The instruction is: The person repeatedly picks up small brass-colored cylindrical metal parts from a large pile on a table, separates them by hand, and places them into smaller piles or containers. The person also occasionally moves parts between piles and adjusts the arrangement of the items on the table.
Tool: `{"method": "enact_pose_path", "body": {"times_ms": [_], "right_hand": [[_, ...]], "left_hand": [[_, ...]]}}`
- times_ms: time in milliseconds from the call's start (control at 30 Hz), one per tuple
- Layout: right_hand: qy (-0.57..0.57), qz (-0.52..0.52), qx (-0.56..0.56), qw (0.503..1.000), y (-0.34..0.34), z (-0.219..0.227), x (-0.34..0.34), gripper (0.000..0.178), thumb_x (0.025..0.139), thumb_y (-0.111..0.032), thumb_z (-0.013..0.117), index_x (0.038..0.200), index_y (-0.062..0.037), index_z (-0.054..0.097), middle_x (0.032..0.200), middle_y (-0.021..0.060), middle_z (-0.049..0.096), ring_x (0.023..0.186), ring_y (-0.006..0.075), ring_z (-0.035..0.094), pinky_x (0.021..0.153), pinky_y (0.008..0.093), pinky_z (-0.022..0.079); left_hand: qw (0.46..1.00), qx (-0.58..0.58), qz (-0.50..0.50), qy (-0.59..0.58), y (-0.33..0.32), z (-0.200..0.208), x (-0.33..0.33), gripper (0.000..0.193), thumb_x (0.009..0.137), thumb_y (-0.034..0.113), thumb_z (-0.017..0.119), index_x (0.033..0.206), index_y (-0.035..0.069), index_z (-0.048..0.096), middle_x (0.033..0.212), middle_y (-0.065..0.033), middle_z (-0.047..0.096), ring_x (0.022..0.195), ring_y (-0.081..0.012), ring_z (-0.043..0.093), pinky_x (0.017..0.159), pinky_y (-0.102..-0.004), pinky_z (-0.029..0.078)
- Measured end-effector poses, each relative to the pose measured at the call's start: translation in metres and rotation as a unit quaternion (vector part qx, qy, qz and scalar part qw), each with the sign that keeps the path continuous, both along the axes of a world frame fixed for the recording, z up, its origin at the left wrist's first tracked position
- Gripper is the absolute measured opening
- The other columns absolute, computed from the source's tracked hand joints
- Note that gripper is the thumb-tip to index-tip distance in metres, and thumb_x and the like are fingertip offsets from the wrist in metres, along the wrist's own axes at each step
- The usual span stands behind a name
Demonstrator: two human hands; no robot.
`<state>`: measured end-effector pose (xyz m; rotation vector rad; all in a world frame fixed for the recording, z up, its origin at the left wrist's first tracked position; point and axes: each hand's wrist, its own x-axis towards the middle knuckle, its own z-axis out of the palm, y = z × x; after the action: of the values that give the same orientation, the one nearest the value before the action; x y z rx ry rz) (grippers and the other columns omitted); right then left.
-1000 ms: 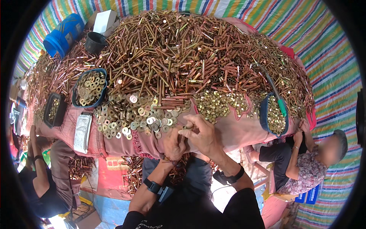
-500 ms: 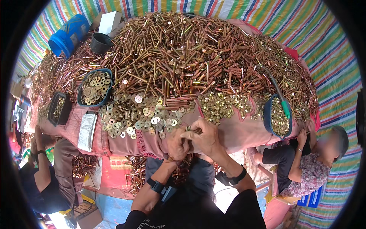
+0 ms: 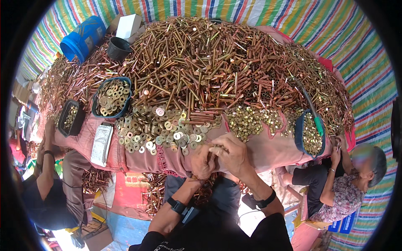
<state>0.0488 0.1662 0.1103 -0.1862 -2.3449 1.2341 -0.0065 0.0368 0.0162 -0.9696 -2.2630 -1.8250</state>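
Note:
My left hand [image 3: 202, 161] and my right hand [image 3: 231, 154] meet over the near edge of the cloth-covered table [image 3: 268, 150]. Both are closed, thumbs and fingers pinched together around something small that the fingers hide. Just beyond them lies a spread of flat metal washers [image 3: 146, 129]. Gold-coloured nuts [image 3: 247, 123] are scattered to the right of these. A short row of metal sleeves [image 3: 202, 118] rests at the far side of the washers. Behind everything rises a broad heap of copper-toned metal rods and sleeves [image 3: 197, 62].
A blue-rimmed tub [image 3: 130, 94] holds washers; a dark tub [image 3: 67, 130] and a blue tub [image 3: 298, 134] hold nuts. A silver package [image 3: 101, 144] lies at left. Co-workers sit left [image 3: 46, 188] and right [image 3: 335, 192]. A blue bucket [image 3: 86, 39] lies at back.
A small ring-shaped metal piece at my fingertips has gone out of sight behind my fingers. My hands have drawn closer together, and the whole view has shifted slightly.

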Motion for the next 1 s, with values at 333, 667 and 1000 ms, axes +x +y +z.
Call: {"method": "enact_pose_path", "body": {"times_ms": [333,667,1000], "right_hand": [[-0.088,0.063,0.042,0.993,0.008,0.019,-0.004,0.03,0.089,-0.034,0.083,0.099,-0.0056,0.077,0.087,0.0128,0.067,0.074,0.0342,0.069,0.07,0.0417,0.057],[-0.175,-0.08,0.196,0.962,0.021,0.016,-0.109,0.063,0.089,-0.054,0.079,0.116,0.0029,0.074,0.1,0.0214,0.072,0.091,0.0394,0.071,0.081,0.0511,0.055],[-0.282,-0.093,0.277,0.914,-0.009,-0.005,-0.192,0.093,0.083,-0.051,0.086,0.135,0.0161,0.047,0.113,0.0363,0.067,0.102,0.0517,0.069,0.088,0.0574,0.053]], "left_hand": [[0.996,-0.013,-0.023,0.081,-0.005,0.001,-0.004,0.018,0.092,0.016,0.076,0.106,0.007,0.069,0.086,-0.0134,0.064,0.08,-0.0363,0.062,0.068,-0.0467,0.049],[0.984,-0.007,-0.158,0.08,-0.021,0.009,-0.001,0.02,0.083,0.028,0.086,0.085,0.009,0.077,0.076,-0.0087,0.07,0.075,-0.0309,0.067,0.071,-0.0425,0.049],[0.987,0.022,-0.13,0.092,-0.018,0.001,0.001,0.017,0.086,0.021,0.082,0.08,0.008,0.072,0.074,-0.0099,0.068,0.075,-0.0317,0.065,0.071,-0.0443,0.048]]}}
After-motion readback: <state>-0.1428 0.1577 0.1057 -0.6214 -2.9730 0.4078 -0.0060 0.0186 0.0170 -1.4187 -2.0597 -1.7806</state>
